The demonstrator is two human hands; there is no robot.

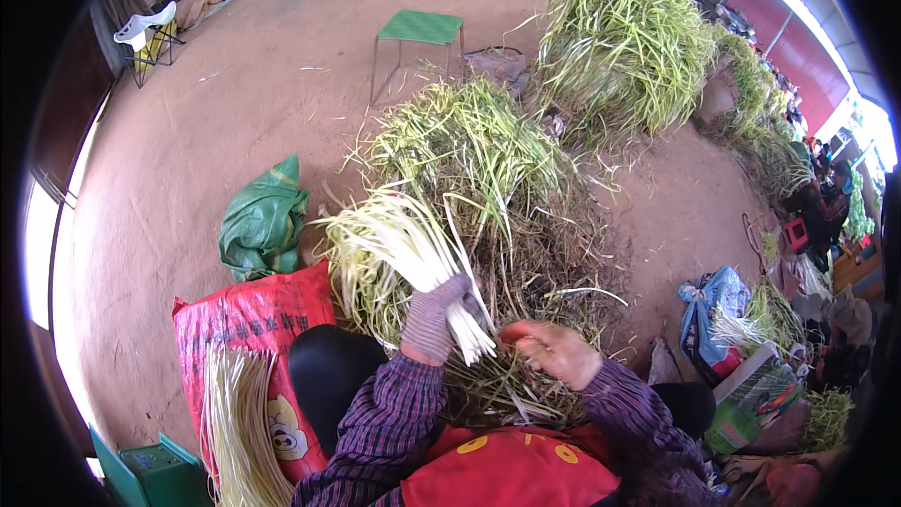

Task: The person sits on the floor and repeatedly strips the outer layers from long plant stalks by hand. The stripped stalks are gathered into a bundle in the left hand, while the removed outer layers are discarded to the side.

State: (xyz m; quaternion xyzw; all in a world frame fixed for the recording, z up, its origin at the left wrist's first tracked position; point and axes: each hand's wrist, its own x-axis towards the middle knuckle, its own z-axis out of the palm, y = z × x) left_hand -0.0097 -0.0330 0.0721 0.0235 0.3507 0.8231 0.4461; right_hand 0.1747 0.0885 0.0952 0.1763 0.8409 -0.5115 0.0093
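Observation:
My left hand (438,313), in a striped knit glove, is closed around a bunch of pale, leafy stalks (405,239). Their white cut-looking ends point down toward my lap, and the leaves fan out at the upper left. Just right of those ends is my right hand (559,353), blurred, with its fingers curled. Something orange-red (519,331) shows at its fingertips; whether it is held or worn is unclear. Under and beyond both hands spreads a heap of yellow-green leafy stalks (479,134) with dry brown litter. A red apron covers my lap (507,472).
At my left, a bundle of thin stalks (236,422) lies on a red printed sack (253,303). Nearby are a green woven sack (264,225) and a green box-like object (158,468). Farther off stand a green-topped stool (421,28) and a larger stalk heap (626,49). Bags (714,310) crowd the right.

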